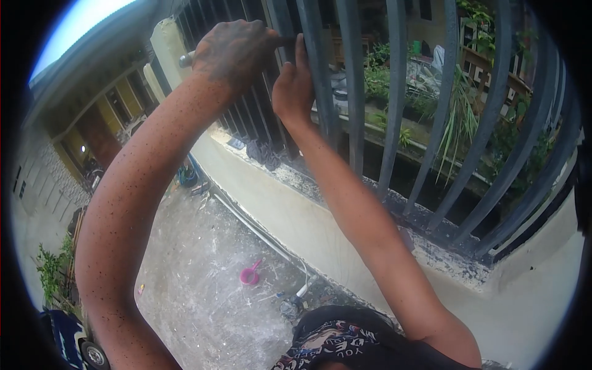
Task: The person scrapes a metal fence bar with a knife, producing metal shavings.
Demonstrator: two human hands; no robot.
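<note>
My left hand (231,52), darkened with smudges, is closed around a tool whose pale, rounded handle end (185,60) sticks out beside the wrist. A dark, narrow part reaches from this hand toward the bars; its exact kind cannot be made out. My right hand (293,92) is at a grey metal fence bar (316,68), thumb and index finger about it, the index finger pointing up near the tool's dark end. Its other fingers are hidden. Dark specks cover my left forearm.
The fence stands on a low, pale wall (259,191) with a flaking ledge. A grey cloth (264,154) lies on that ledge. Below are a pink dipper (250,275), a white pipe (259,234) and concrete ground. Plants (459,117) grow behind the bars; a dark blue toy-like vehicle (71,339) stands lower left.
</note>
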